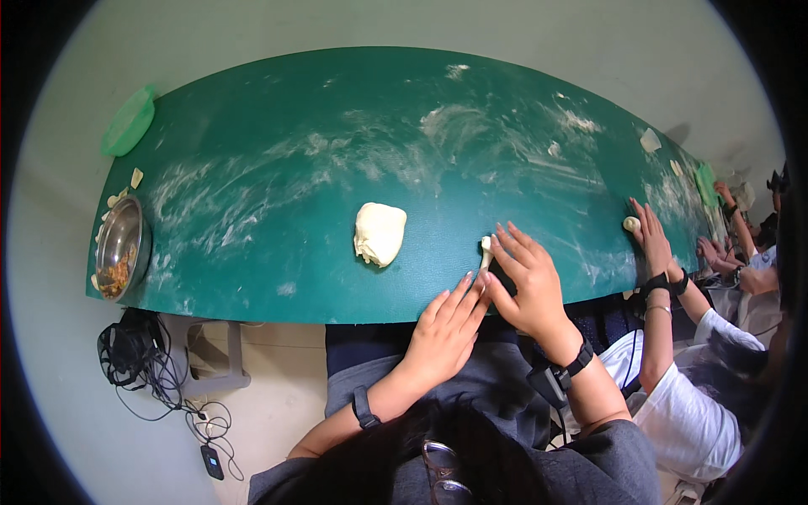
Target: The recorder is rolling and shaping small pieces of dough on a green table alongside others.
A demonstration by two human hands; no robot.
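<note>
You had the slim dough roll (pixel 486 250) on the green table (pixel 295 290), right of the bigger dough lump (pixel 380 235); your left hand (pixel 443 335) and right hand (pixel 532 286) met at the roll's near end, fingers extended, both unclenched

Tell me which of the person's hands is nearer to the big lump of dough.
Left. The left hand is to the right of the big lump of dough, closer to the person's body; the right hand is farther right, by the thin dough strip.

A pale wall (pixel 261 38) borders the green table (pixel 219 114) above cream flooring (pixel 282 396).
</note>
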